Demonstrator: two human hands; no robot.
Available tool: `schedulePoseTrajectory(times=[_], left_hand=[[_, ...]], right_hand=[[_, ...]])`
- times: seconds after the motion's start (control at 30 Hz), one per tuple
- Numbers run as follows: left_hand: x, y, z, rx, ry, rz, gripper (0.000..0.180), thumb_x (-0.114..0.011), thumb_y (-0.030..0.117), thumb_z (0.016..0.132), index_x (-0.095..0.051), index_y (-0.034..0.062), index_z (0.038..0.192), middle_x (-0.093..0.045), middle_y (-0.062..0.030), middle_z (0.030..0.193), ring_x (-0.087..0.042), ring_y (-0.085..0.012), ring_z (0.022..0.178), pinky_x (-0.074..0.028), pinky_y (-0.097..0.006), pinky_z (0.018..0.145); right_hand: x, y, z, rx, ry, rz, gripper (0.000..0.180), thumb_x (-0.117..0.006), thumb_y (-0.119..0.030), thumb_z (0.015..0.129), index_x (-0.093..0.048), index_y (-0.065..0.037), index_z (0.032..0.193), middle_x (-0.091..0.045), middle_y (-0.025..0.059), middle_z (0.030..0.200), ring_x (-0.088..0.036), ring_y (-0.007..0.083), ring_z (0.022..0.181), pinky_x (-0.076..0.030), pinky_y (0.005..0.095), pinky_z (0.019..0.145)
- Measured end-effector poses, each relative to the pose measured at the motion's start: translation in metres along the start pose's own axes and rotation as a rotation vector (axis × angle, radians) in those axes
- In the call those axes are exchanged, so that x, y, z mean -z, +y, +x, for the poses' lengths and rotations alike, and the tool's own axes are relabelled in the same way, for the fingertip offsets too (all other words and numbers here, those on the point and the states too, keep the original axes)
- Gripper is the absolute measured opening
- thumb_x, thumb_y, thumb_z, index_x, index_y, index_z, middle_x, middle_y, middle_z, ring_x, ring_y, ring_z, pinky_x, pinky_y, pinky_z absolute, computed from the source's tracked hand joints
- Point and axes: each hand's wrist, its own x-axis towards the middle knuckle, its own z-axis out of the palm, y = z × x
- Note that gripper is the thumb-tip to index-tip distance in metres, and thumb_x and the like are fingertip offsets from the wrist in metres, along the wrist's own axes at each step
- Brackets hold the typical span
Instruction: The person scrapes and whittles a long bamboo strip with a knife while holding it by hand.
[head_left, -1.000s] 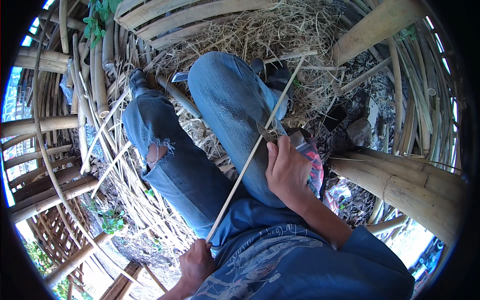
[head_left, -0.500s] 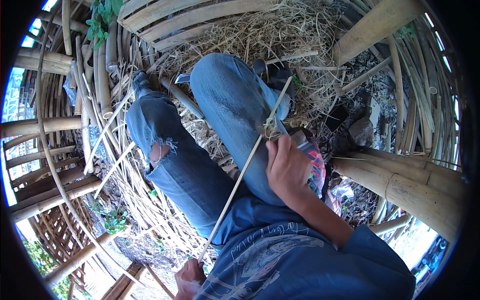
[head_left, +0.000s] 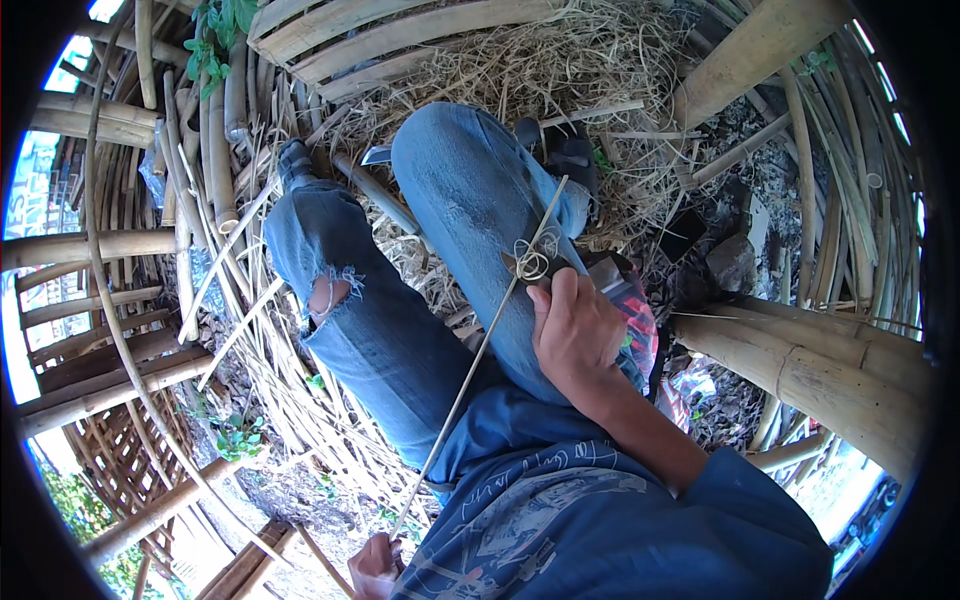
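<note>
A long thin bamboo strip (head_left: pixel 465 385) slants across my right thigh from my lap. My left hand (head_left: pixel 375 568), at the lower edge beside my shirt, is closed round the strip's near end. Above the right thigh my right hand (head_left: pixel 578 325) is closed on a knife (head_left: pixel 510 264), its dark pointed tip showing where it crosses the strip. Thin curled shavings (head_left: pixel 533 258) bunch at that crossing and hide much of the blade. The strip's far end sticks out free beyond the knife.
Dry shavings (head_left: pixel 560 60) cover the ground ahead. Split bamboo strips (head_left: pixel 275 350) lie to the left. Thick bamboo poles (head_left: pixel 800 375) stand close on the right, and a slatted bamboo frame (head_left: pixel 400 45) is at the far side. A colourful plastic bag (head_left: pixel 640 315) lies by my right hand.
The strip has slid back toward my left hand, so less of its far end sticks out past the knife. The shavings now form wider loops. My left hand is slightly lower.
</note>
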Motion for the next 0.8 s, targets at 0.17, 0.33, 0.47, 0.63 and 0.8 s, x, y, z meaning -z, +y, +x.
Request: schedulePoseTrajectory(times=[0.17, 0.33, 0.47, 0.63, 0.8], left_hand=[[-0.001, 0.033, 0.029, -0.259, -0.078, 0.14, 0.02, -0.055, 0.02, 0.091, -0.055, 0.0016, 0.083, -0.055, -0.0119, 0.061, -0.056, -0.0259, 0.051, -0.043, -0.037, 0.049], [-0.01, 0.072, 0.082, -0.147, -0.501, -0.496, 0.038, -0.038, 0.034, 0.1, -0.057, 0.0034, 0.087, -0.053, -0.0012, 0.068, -0.049, -0.0086, 0.063, -0.04, -0.026, 0.056], [-0.011, 0.105, 0.125, -0.136, -0.712, -0.748, 0.033, -0.039, 0.03, 0.101, -0.054, 0.0037, 0.088, -0.047, -0.0005, 0.067, -0.044, -0.0082, 0.057, -0.038, -0.023, 0.052], [-0.006, 0.167, 0.152, -0.035, -0.931, -0.927, 0.03, -0.04, 0.027, 0.101, -0.052, 0.0023, 0.091, -0.036, 0.0019, 0.061, -0.026, -0.0051, 0.047, -0.019, -0.022, 0.043], [-0.012, 0.195, 0.162, 0.027, -0.986, -0.876, 0.033, -0.035, 0.031, 0.102, -0.052, 0.0034, 0.094, -0.031, 0.0055, 0.059, -0.025, -0.0044, 0.048, -0.02, -0.022, 0.043]], right_hand=[[-0.001, 0.007, 0.006, 0.009, 0.008, 0.132, 0.028, -0.053, -0.032, 0.092, -0.044, -0.009, 0.078, -0.05, 0.0082, 0.062, -0.056, 0.0253, 0.05, -0.044, 0.0358, 0.043], [0.005, 0.011, 0.004, -0.006, 0.019, 0.293, 0.027, -0.053, -0.03, 0.092, -0.045, -0.008, 0.079, -0.053, 0.0104, 0.061, -0.056, 0.0282, 0.048, -0.043, 0.0373, 0.042], [0.007, 0.012, 0.003, -0.03, -0.022, 0.311, 0.026, -0.052, -0.027, 0.093, -0.045, -0.006, 0.08, -0.054, 0.0114, 0.06, -0.056, 0.0297, 0.048, -0.043, 0.0379, 0.042], [0.006, 0.013, 0.003, -0.071, -0.014, 0.296, 0.026, -0.052, -0.026, 0.093, -0.046, -0.004, 0.081, -0.054, 0.012, 0.06, -0.055, 0.03, 0.045, -0.041, 0.0384, 0.039], [0.008, 0.012, 0.006, -0.031, -0.025, 0.294, 0.026, -0.051, -0.025, 0.094, -0.047, -0.004, 0.08, -0.053, 0.0116, 0.058, -0.055, 0.0296, 0.045, -0.041, 0.038, 0.039]])
